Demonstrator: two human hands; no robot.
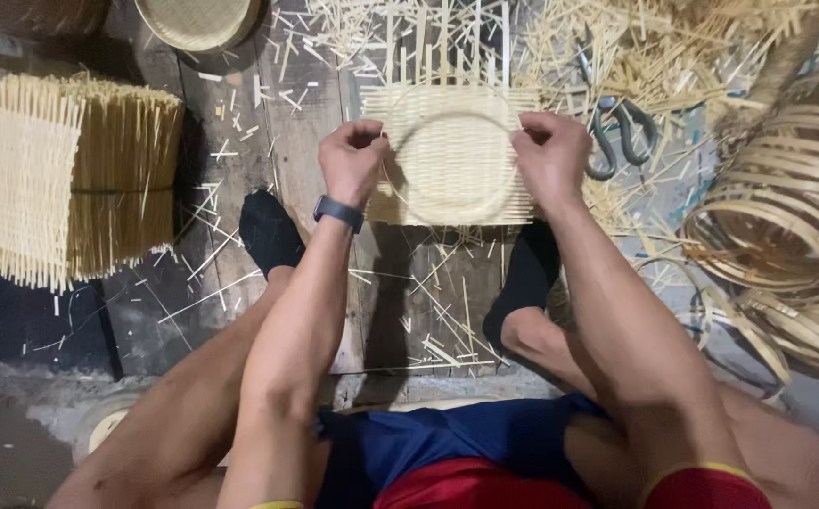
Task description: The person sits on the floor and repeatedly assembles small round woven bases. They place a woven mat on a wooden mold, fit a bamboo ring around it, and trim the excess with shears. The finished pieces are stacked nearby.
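Seated low over dark wooden floorboards, feet planted either side. Pale square mat of woven bamboo strips lying flat on the boards ahead, round bamboo hoop pressed on top. Left hand pinched shut on the mat's left edge, right hand likewise clamped on the right edge, probably steadying hoop against weave. Metal shears just beside the right hand; stacked woven mats far left; coiled bamboo hoops at right.

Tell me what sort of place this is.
Probably a bamboo basket-weaving workshop, worked at floor level. Both hands, left and right, grip a woven mat with a round hoop pressed on it. Stacked woven squares, coiled bamboo hoops, scissors and scattered splints surround them.
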